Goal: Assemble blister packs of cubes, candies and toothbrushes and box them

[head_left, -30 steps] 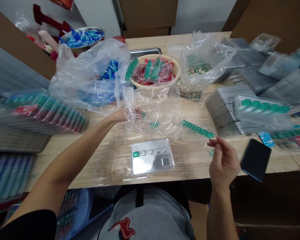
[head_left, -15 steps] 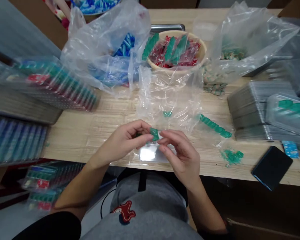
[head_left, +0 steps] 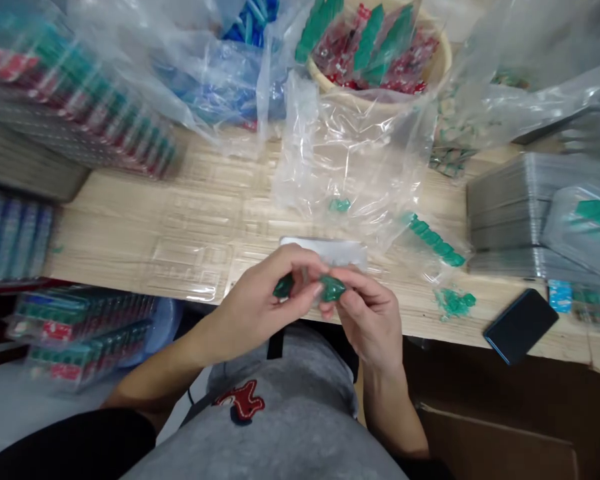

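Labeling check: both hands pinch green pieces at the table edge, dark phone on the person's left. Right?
No. Head view shows the dark phone on the person's right. The left hand and right hand do pinch green pieces at the table edge.

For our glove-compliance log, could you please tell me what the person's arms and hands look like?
Both the left hand and the right hand are bare: no gloves, rings or watch show. The forearms are uncovered too. A black sleeve covers the left upper arm; any sleeve on the right arm cannot be made out.
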{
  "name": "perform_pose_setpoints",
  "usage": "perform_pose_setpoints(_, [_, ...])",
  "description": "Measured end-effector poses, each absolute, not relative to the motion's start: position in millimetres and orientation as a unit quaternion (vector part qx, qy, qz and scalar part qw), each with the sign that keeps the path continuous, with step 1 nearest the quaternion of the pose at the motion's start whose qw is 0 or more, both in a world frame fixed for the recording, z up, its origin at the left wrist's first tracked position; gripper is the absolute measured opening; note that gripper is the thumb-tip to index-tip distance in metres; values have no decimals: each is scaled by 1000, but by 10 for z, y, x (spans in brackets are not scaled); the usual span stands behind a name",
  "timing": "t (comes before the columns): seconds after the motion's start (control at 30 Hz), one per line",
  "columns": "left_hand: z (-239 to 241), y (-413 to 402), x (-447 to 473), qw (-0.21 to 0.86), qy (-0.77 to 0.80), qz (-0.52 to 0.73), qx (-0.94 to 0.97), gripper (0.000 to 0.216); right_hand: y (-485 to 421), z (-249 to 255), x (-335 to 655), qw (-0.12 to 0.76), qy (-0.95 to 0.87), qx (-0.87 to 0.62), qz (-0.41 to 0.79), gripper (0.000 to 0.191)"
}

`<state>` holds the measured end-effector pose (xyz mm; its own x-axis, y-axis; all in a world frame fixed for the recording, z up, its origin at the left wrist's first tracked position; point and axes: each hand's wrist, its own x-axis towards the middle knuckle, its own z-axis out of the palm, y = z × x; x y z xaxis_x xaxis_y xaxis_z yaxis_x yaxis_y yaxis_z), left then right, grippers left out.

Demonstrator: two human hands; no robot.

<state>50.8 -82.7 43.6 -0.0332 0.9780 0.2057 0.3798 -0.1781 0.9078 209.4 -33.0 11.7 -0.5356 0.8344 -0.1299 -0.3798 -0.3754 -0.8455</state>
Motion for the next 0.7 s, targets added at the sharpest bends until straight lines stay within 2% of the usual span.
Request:
perform_pose_setpoints(0.07, [421,-859,500,229,548,436,676,24,-341,125,2117,378,-403,-292,781,19])
perform_pose_setpoints(0.13, [427,-872,471,176,542,401,717,23,-349,148,2142,367,-405,-281,789,19])
perform_pose_setpoints(0.37, [480,-864,440,168,541,419,710,11,-430,237,2104,373,-427,-258,782,16])
perform_pose_setpoints(0.47, [428,-881,484,226,551,460,659,5,-446,217,2114,366,-453,-263,770,20])
perform_pose_setpoints(0.53, [360,-902,478,309,573,517,556,5,-398,172,2170,377,-501,-293,722,20])
perform_pose_setpoints(0.63, [238,-942,382,479,557,611,295,13,-226,74,2279,391,-646,-376,537,21])
perform_pose_setpoints(0.7, [170,-978,296,555,509,639,155,16,-89,8,2312,357,-745,-387,409,21])
